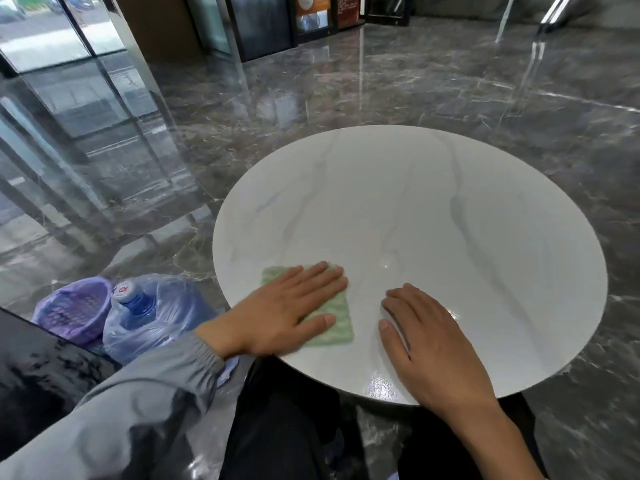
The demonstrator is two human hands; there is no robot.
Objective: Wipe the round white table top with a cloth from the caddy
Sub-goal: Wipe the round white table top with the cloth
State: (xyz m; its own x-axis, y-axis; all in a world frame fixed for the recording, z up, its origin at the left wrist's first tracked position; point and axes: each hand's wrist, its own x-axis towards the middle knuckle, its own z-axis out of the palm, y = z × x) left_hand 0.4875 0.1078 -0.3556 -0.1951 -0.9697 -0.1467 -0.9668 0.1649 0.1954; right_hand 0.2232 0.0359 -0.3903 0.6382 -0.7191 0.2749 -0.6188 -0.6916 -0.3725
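Cloth [330, 318] on table [450, 209]; basket [74, 306] and bottle [138, 303] left on floor [346, 98].

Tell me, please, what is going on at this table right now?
A person is wiping the round white table. The left hand presses flat on a green cloth near the table's near-left edge. The right hand rests bare on the table top beside it, holding nothing. On the floor to the left stand a purple basket and a water bottle in a plastic bag.
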